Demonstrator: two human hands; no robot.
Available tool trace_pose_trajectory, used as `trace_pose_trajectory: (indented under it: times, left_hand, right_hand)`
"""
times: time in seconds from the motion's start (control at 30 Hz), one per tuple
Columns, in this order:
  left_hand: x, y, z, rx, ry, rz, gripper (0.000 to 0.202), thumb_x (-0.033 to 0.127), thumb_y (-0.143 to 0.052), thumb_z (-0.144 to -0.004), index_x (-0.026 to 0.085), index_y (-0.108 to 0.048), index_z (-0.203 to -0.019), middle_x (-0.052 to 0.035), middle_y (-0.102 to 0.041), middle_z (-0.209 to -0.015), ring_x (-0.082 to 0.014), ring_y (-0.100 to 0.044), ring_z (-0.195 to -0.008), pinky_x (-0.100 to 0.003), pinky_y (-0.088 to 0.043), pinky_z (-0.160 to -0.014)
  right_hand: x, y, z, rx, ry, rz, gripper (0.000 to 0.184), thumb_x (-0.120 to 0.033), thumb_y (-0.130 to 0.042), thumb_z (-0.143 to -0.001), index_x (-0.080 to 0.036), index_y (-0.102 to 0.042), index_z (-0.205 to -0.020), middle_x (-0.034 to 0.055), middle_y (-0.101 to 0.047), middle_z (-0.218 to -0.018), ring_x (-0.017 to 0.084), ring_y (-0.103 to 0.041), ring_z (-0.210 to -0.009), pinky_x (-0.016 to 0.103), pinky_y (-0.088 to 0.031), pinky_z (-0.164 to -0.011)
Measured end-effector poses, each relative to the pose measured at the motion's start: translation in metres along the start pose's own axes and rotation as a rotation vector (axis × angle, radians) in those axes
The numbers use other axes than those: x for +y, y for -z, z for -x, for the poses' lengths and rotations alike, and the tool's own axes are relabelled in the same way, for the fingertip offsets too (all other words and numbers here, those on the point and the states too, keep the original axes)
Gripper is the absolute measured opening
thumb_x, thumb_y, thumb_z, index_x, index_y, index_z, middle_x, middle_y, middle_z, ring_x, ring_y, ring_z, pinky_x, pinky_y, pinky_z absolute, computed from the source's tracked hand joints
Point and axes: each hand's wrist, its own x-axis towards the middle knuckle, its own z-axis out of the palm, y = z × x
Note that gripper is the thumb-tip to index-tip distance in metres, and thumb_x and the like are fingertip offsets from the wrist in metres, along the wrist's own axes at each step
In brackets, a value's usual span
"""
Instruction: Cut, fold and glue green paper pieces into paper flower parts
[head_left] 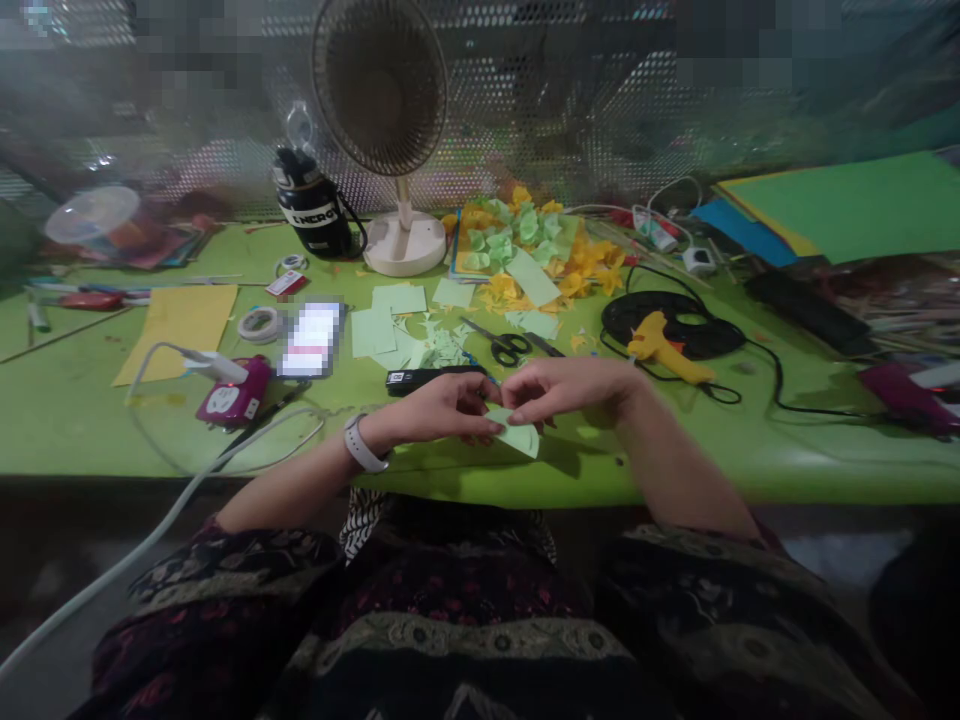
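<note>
Paper point(523, 438) held, tub point(88, 218), seemingly orange contents point(129, 228)

The green worktop point(442, 484) carries a fan point(405, 250) and a black bottle point(309, 205) towards its back; a yellow sheet point(184, 330), phone point(307, 342) and purple power block point(241, 392) at left; pale green scraps point(439, 350) and scissors point(511, 349) mid-surface; a black disc point(621, 318) at right

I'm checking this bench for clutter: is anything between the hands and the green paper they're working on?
Nothing visible is: the left hand and right hand both hold the green paper. The scissors lie farther back on the table, beyond the hands.
</note>
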Motion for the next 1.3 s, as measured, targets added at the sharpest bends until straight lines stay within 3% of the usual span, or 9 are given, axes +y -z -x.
trace_pose_trajectory:
  times: [0.1, 0.23, 0.43, 0.8, 1.3]
  left_hand:
    - [-0.007, 0.001, -0.003, 0.073, -0.001, 0.063, 0.035, 0.028, -0.076, -0.077, 0.013, -0.057, -0.103, -0.0036, -0.071, -0.074, -0.0127, -0.07, -0.064, -0.023, -0.054, -0.059]
    - [-0.008, 0.003, -0.001, 0.322, -0.044, 0.078, 0.03, 0.028, -0.074, -0.079, 0.014, -0.058, -0.101, -0.0015, -0.071, -0.071, -0.0101, -0.068, -0.061, -0.022, -0.054, -0.059]
    - [-0.012, 0.002, 0.002, 0.5, -0.117, 0.117, 0.032, 0.032, -0.074, -0.08, 0.014, -0.057, -0.101, -0.0032, -0.073, -0.074, -0.0149, -0.073, -0.07, -0.023, -0.056, -0.06]
    - [-0.018, 0.005, 0.001, 0.529, -0.113, 0.197, 0.033, 0.033, -0.076, -0.08, 0.015, -0.056, -0.1, -0.0048, -0.076, -0.082, -0.0156, -0.074, -0.073, -0.023, -0.059, -0.062]
    - [-0.015, 0.006, 0.004, 0.492, -0.062, 0.228, 0.029, 0.032, -0.076, -0.08, 0.011, -0.065, -0.096, -0.0067, -0.075, -0.082, -0.0136, -0.073, -0.071, -0.021, -0.058, -0.061]
  right_hand:
    - [0.001, 0.0, 0.0, 0.125, 0.004, 0.003, 0.032, -0.046, -0.077, -0.075, -0.017, -0.067, -0.077, -0.0018, -0.063, -0.066, 0.01, -0.058, -0.056, 0.022, -0.045, -0.053]
    - [0.004, 0.001, 0.003, 0.372, 0.005, -0.069, 0.036, -0.051, -0.075, -0.076, -0.017, -0.067, -0.082, 0.0003, -0.067, -0.069, 0.011, -0.061, -0.058, 0.024, -0.048, -0.054]
    - [0.007, -0.009, -0.006, 0.505, 0.03, -0.148, 0.036, -0.046, -0.081, -0.071, -0.016, -0.064, -0.079, 0.0023, -0.071, -0.07, 0.011, -0.064, -0.053, 0.022, -0.05, -0.049]
    - [0.006, -0.026, -0.019, 0.701, 0.105, -0.218, 0.034, -0.043, -0.082, -0.071, -0.017, -0.061, -0.073, -0.0008, -0.068, -0.059, 0.007, -0.056, -0.043, 0.019, -0.044, -0.041]
    - [0.009, -0.03, -0.02, 0.707, 0.078, -0.298, 0.039, -0.047, -0.086, -0.065, -0.017, -0.06, -0.07, -0.0007, -0.067, -0.054, 0.008, -0.055, -0.04, 0.019, -0.044, -0.039]
